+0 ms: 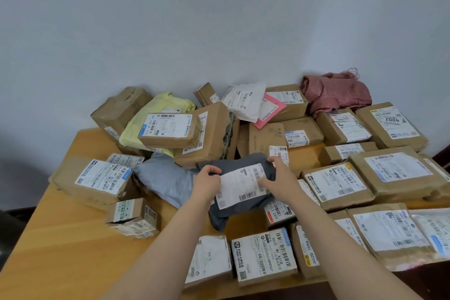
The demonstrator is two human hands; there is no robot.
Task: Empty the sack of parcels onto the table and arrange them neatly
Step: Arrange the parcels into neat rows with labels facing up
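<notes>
1. Already, we judge, the emptying is done: the pink sack (337, 91) lies crumpled at the far right of the table (60, 238), with parcels spread all over the top.
2. On the right, brown boxes (394, 173) lie flat in rough rows; the far-left heap (170, 126) is jumbled and unsorted, so much arranging is left.
3. Our left hand (207, 181) and right hand (280, 174) both grip the dark grey mailer (239, 192), label up, at its left and right edges.
4. It sits mid-table, lifted or resting we cannot tell, between the heap and the rows.
</notes>
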